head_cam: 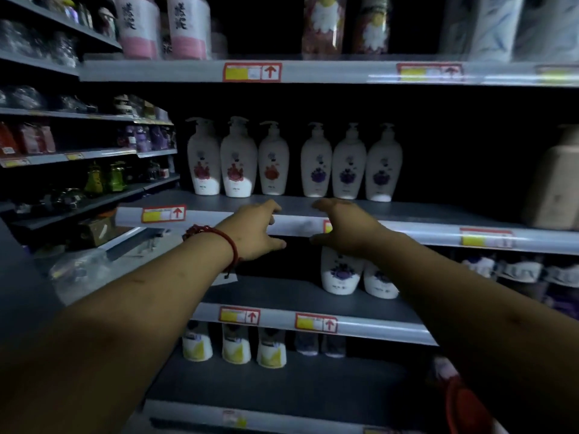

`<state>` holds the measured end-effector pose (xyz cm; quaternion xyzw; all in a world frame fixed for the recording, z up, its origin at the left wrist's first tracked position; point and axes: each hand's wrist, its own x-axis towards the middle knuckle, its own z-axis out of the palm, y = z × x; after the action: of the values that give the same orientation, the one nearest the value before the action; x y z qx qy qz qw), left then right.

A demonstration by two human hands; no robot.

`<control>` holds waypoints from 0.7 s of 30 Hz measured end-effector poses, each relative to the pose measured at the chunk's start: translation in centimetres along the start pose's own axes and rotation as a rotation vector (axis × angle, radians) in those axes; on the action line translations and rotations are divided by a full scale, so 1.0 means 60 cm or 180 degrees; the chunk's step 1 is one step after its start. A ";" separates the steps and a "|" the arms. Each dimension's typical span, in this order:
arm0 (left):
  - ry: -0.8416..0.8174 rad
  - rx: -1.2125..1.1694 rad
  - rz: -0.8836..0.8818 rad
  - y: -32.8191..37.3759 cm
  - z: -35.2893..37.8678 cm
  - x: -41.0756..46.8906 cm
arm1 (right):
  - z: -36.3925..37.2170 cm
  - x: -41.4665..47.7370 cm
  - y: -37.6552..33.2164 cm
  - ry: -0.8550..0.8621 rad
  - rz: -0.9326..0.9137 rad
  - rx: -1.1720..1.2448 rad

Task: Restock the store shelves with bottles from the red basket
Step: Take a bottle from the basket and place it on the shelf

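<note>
Both arms reach forward to the middle shelf (407,214). My left hand (255,228), with a red bead bracelet on the wrist, hovers at the shelf's front rail, fingers loosely curved and holding nothing. My right hand (344,228) mirrors it a short gap away, also holding nothing. Behind them stand several white pump bottles: three with red flowers (236,161) on the left, three with purple flowers (349,164) on the right. Two purple-flower bottles (341,270) stand on the shelf below, partly hidden by my right hand. The red basket (466,408) shows at the bottom right, mostly cut off.
The upper shelf (313,72) carries pink-labelled bottles (163,26) and other packs. A beige container (554,186) stands at the right of the middle shelf. Yellow-labelled bottles (235,343) line a lower shelf. A side rack (94,151) of small goods fills the left.
</note>
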<state>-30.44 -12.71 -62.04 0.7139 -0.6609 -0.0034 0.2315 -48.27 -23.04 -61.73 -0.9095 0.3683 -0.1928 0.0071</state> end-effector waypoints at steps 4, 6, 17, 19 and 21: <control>-0.0209 -0.0210 0.0158 0.047 0.064 0.021 | 0.012 -0.057 0.054 0.0091 0.0357 -0.0040; -0.0268 -0.0283 0.0287 0.078 0.098 0.037 | 0.015 -0.083 0.087 0.0108 0.0556 -0.0041; -0.0934 -0.0407 0.1047 0.252 0.307 0.101 | 0.034 -0.258 0.287 0.0043 0.1509 -0.0040; -0.1066 -0.0455 0.1139 0.279 0.351 0.101 | 0.047 -0.295 0.323 -0.0018 0.1651 -0.0064; -0.1181 -0.0512 0.1227 0.302 0.395 0.100 | 0.057 -0.328 0.358 -0.0083 0.1806 -0.0021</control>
<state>-54.10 -26.43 -75.32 0.5414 -0.8132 -0.1425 0.1589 -74.27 -25.93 -75.04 -0.7724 0.6086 -0.1703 0.0626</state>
